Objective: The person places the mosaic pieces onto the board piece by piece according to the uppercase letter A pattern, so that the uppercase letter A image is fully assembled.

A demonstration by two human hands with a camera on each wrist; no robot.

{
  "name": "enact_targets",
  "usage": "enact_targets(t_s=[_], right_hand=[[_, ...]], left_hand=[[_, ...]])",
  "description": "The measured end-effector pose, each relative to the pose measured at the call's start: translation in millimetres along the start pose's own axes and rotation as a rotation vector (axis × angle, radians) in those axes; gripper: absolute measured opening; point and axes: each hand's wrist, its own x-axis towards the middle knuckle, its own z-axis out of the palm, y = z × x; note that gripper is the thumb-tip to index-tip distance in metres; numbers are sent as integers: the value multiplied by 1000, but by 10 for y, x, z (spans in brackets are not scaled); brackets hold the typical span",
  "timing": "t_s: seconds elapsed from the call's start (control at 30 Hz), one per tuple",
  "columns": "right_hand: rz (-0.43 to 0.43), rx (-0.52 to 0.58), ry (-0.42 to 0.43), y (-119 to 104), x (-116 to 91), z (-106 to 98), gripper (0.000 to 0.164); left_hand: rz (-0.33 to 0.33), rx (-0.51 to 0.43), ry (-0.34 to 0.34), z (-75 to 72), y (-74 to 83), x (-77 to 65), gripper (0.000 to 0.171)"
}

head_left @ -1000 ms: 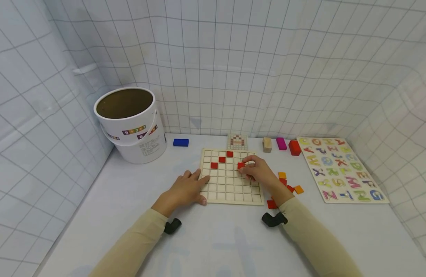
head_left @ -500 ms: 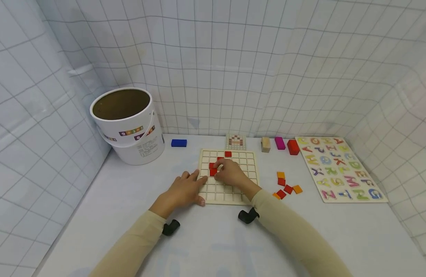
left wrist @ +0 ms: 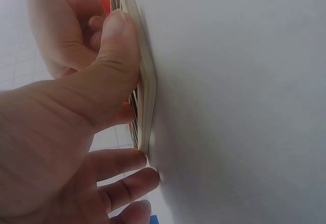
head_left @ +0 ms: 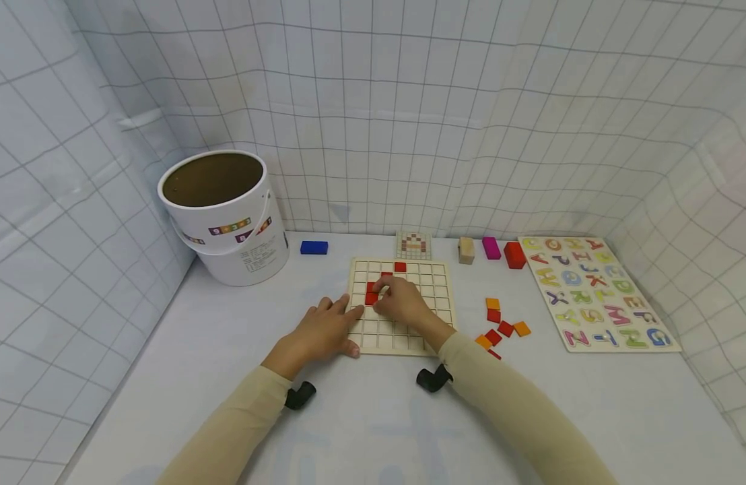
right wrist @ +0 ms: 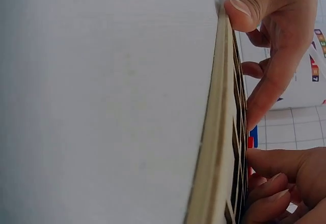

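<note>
A pale wooden grid board (head_left: 409, 343) lies flat in the head view, with red square tiles in several of its cells. My right hand (head_left: 403, 303) is over its left half, thumb and forefinger pinching a red tile (head_left: 370, 298) at a cell. Directly behind that tile sits another red tile (head_left: 371, 287); a further red tile (head_left: 400, 267) lies in the top row. My left hand (head_left: 323, 331) rests on the board's left edge, fingers spread. In the left wrist view its thumb (left wrist: 119, 46) lies against the board's rim. My right hand's fingers partly hide one tile.
Loose red and orange tiles (head_left: 492, 304) lie right of the board. Behind it are a small pattern card (head_left: 414, 254), a blue block (head_left: 314, 248), a wooden block (head_left: 466, 250), a magenta block (head_left: 491, 248) and a red block (head_left: 515, 255). A white bucket (head_left: 246, 259) and an alphabet board (head_left: 582, 345) flank these.
My right hand has carried the red tile from the board's right side to the left, below the left-hand red tile. Over the last half second it stays there. My left hand keeps its place.
</note>
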Motion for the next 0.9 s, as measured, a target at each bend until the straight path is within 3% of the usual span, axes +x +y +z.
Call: enact_targets(t_s=[0.17,0.3,0.43,0.57,0.7,0.9], right_hand=[[-96,-207,-99,-25,-76,-36,37],[-125,-342,-172,-76,-176,-145,40],[-161,-235,-212,29,-365,-341,40],[-196,-84,-253,345,-683,-656,28],[-96,2,-247,713,-1010,-1023,18],[155,48,-32,1187,-1342,-1431,33]], left_hand=[[8,0,-1,-4,0,-16,88],[4,-2,-3,-7,8,-18,87],[-5,-9,-10,-2,22,-9,87],[-1,-6,-9,11,43,11,87],[-6,-1,-10,1,58,6,86],[-22,12,-10,-1,38,-11,86]])
